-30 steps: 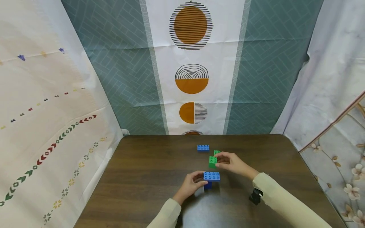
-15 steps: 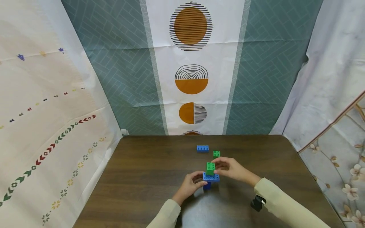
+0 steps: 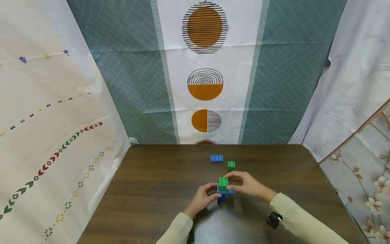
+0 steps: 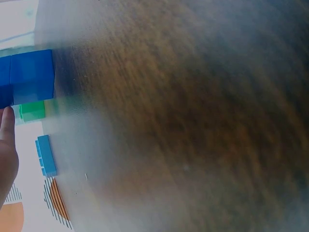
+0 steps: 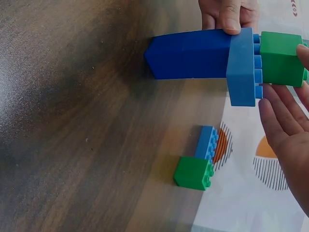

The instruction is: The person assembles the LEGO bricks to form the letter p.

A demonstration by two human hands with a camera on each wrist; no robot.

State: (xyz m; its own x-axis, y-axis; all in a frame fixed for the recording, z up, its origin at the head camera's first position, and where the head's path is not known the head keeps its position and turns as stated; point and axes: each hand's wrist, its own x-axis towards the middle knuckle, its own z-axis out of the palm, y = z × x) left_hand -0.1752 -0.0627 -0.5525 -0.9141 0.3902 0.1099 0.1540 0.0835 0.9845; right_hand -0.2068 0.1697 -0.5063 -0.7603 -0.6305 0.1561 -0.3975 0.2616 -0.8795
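Right hand (image 3: 246, 184) pinches green brick (image 3: 223, 183); left hand (image 3: 203, 197) grips blue brick (image 3: 226, 191).

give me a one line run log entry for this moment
left hand: holds blue stack | right hand: sets green block on stack | table: spare blue brick, spare green block

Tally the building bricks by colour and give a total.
Blue bricks: 3 (dark blue column, flat blue brick on it, loose blue brick)
Green bricks: 2 (green brick on the stack, loose green brick)
Total: 5
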